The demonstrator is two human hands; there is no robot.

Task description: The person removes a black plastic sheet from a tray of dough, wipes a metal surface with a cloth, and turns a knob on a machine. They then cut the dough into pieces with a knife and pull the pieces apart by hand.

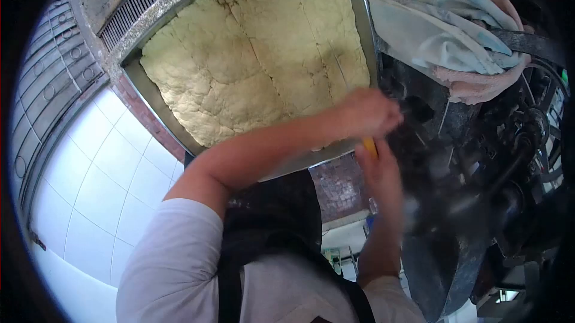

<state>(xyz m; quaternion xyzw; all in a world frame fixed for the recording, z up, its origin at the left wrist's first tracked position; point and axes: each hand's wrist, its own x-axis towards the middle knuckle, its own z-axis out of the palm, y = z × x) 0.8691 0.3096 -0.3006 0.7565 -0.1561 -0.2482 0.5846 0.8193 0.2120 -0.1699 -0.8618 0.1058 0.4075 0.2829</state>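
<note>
In the head view, a pale, dough-like slab (pixel 203 62) fills most of a metal tray (pixel 142 83) across the upper middle of the frame. Long cuts run down it, and a knife (pixel 342 71) lies over its right-hand strip, so the step in hand looks like cutting the slab into strips. The right hand (pixel 381 166), right of centre, is closed around the knife's yellow handle (pixel 370 147). The left hand (pixel 370 112), just above it in the frame, has its fingers curled in; whether they grip the knife or only press on it, I cannot tell. The next move probably calls for keeping the blade in line with the neighbouring cut.

The left hand and forearm hide part of the knife and the slab's lower right. The tray's top edge is cut off, both hands are blurred, and the dark machinery (pixel 455 197) at right is hard to make out.
</note>
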